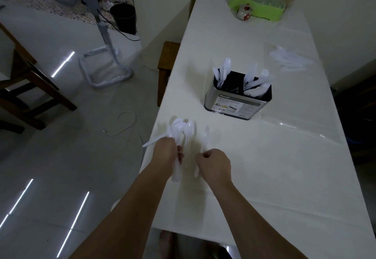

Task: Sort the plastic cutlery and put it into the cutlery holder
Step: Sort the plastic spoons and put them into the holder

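My left hand (pixel 165 149) grips a bunch of white plastic spoons (pixel 179 128), bowls fanned out away from me, near the table's left edge. Just to its right, my right hand (pixel 213 164) pinches a single white plastic piece (pixel 205 136) whose far end is blurred. The steel cutlery holder (pixel 234 105) with a black insert stands further back on the white table (pixel 264 177). White spoons (pixel 222 71) stand in its left compartment, forks and other pieces (pixel 257 84) in its right.
A loose heap of clear-white cutlery (pixel 289 59) lies on plastic wrap at the far right. A green tray (pixel 256 7) with bottles and a small jar sits at the table's far end. Left of the table are a wooden stool (pixel 165 65), chair and fan base.
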Available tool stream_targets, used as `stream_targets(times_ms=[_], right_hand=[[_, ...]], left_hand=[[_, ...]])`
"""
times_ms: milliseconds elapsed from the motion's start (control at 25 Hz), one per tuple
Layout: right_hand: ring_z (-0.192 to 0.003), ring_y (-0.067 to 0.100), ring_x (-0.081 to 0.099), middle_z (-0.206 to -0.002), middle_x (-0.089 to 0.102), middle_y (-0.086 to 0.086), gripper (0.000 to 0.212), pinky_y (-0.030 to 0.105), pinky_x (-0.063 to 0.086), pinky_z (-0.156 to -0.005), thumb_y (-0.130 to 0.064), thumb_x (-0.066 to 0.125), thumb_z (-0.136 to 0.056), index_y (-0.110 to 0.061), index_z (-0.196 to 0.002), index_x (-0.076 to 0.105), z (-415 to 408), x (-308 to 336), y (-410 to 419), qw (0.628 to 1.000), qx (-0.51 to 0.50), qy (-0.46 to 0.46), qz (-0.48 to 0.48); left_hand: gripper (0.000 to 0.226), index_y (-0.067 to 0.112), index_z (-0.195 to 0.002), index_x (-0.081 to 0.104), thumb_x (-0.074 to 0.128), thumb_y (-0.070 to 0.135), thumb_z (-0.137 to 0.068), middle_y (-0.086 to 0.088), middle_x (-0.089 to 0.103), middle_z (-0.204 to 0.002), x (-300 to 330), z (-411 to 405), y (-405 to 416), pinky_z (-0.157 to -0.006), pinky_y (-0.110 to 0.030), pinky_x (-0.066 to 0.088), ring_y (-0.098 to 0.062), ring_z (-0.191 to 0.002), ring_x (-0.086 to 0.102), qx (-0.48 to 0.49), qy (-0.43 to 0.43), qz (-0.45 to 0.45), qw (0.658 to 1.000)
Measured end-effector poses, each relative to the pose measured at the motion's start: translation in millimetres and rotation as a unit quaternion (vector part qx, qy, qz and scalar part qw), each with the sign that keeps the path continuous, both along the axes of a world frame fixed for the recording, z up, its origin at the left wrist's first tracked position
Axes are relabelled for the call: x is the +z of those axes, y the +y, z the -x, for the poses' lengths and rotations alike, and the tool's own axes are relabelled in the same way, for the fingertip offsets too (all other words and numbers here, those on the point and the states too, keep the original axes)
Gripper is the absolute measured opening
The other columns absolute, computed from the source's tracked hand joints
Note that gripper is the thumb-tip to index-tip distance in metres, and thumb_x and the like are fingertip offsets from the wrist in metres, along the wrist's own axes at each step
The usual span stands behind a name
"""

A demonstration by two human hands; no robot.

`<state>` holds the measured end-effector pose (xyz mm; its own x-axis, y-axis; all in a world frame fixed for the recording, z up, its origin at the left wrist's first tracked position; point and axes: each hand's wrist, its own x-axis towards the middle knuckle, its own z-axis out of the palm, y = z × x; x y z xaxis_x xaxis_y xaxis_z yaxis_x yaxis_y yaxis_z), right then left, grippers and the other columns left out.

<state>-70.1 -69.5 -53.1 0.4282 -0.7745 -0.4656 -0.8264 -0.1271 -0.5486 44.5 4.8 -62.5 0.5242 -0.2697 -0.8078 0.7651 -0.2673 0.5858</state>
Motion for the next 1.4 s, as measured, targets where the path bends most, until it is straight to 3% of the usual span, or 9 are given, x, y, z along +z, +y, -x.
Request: stream_targets(times_ms=[120, 320, 520, 680, 840, 920, 1040, 1280, 1400], right_hand=[[-0.059, 0.026, 0.063, -0.061, 0.066, 0.008, 0.035, 0.037, 0.053, -0.061, -0.036, 0.057, -0.085, -0.007, -0.066, 0.064, -13, 16, 17, 0.992, 0.091, -0.078, -0.031], [-0.071, 0.029, 0.069, -0.073, 0.071, 0.011, 0.038, 0.048, 0.057, -0.074, -0.039, 0.054, -0.089, -0.008, -0.072, 0.068, -28, 11, 21, 0.986, 0.136, -0.075, -0.052], [-0.063, 0.023, 0.068, -0.064, 0.07, 0.004, 0.037, 0.039, 0.056, -0.07, -0.04, 0.059, -0.087, -0.013, -0.063, 0.069, -33, 12, 24, 0.988, 0.112, -0.061, -0.086], [-0.056, 0.016, 0.066, -0.063, 0.07, 0.001, 0.036, 0.03, 0.051, -0.059, -0.041, 0.058, -0.088, -0.013, -0.07, 0.073, -39, 12, 29, 0.984, 0.088, -0.064, -0.142], [-0.066, 0.024, 0.066, -0.067, 0.068, 0.002, 0.04, 0.035, 0.056, -0.065, -0.046, 0.051, -0.09, -0.015, -0.069, 0.065, -40, -3, 29, 0.995, 0.087, -0.031, -0.026], [-0.074, 0.021, 0.064, -0.078, 0.065, -0.002, 0.027, 0.033, 0.053, -0.063, -0.042, 0.052, -0.092, -0.018, -0.081, 0.061, -36, -12, 25, 0.996, 0.057, 0.029, 0.069], [-0.086, 0.023, 0.063, -0.093, 0.064, 0.0, 0.032, 0.03, 0.045, -0.065, -0.045, 0.059, -0.09, -0.015, -0.1, 0.058, -34, -18, 21, 0.993, 0.028, 0.08, 0.08], [-0.063, 0.019, 0.053, -0.069, 0.058, -0.003, 0.015, 0.022, 0.031, -0.045, -0.026, 0.06, -0.086, -0.015, -0.078, 0.066, -48, -18, 15, 0.993, 0.066, 0.081, 0.051], [-0.053, 0.017, 0.055, -0.057, 0.063, 0.003, 0.031, 0.028, 0.044, -0.049, -0.026, 0.06, -0.086, -0.01, -0.059, 0.063, -42, -12, 10, 0.999, 0.026, 0.027, 0.004]], left_hand=[[0.024, 0.005, -0.09, 0.065, 0.042, 0.012, -0.091, -0.01, 0.058, -0.069, 2, 0, 4, -0.053, -0.031, 0.045, -0.025, -0.058, 0.055, -0.026, -0.042, 0.031, 0.998], [0.021, 0.006, -0.077, 0.059, 0.04, 0.007, -0.083, -0.014, 0.059, -0.071, 3, -4, 16, -0.066, -0.04, 0.047, -0.028, -0.069, 0.056, -0.063, -0.103, 0.025, 0.992], [0.02, 0.003, -0.078, 0.057, 0.038, 0.004, -0.084, -0.015, 0.059, -0.067, 15, 1, 26, -0.048, -0.033, 0.043, -0.027, -0.054, 0.051, -0.035, -0.048, 0.084, 0.995], [0.028, 0.001, -0.093, 0.059, 0.043, 0.022, -0.101, -0.02, 0.064, -0.078, 6, 0, 32, -0.046, -0.034, 0.047, -0.029, -0.054, 0.058, -0.031, -0.066, 0.093, 0.993], [0.023, 0.011, -0.108, 0.061, 0.05, 0.027, -0.097, -0.014, 0.07, -0.092, -1, -12, 35, -0.074, -0.048, 0.059, -0.03, -0.078, 0.071, -0.018, -0.106, 0.05, 0.993], [0.015, 0.014, -0.108, 0.058, 0.048, 0.021, -0.1, -0.011, 0.068, -0.091, 2, -17, 36, -0.068, -0.039, 0.056, -0.025, -0.072, 0.069, 0.012, -0.099, 0.048, 0.994], [0.014, 0.014, -0.111, 0.056, 0.047, 0.02, -0.102, -0.009, 0.07, -0.092, 1, -17, 37, -0.065, -0.036, 0.053, -0.024, -0.07, 0.07, 0.009, -0.09, 0.05, 0.995], [0.023, 0.009, -0.118, 0.057, 0.044, 0.021, -0.103, -0.007, 0.073, -0.094, 3, -14, 32, -0.079, -0.042, 0.055, -0.026, -0.082, 0.071, -0.022, -0.089, 0.04, 0.995], [0.02, 0.011, -0.117, 0.055, 0.044, 0.02, -0.103, -0.007, 0.071, -0.095, 7, -14, 33, -0.072, -0.038, 0.054, -0.025, -0.08, 0.07, -0.009, -0.076, 0.045, 0.996]])
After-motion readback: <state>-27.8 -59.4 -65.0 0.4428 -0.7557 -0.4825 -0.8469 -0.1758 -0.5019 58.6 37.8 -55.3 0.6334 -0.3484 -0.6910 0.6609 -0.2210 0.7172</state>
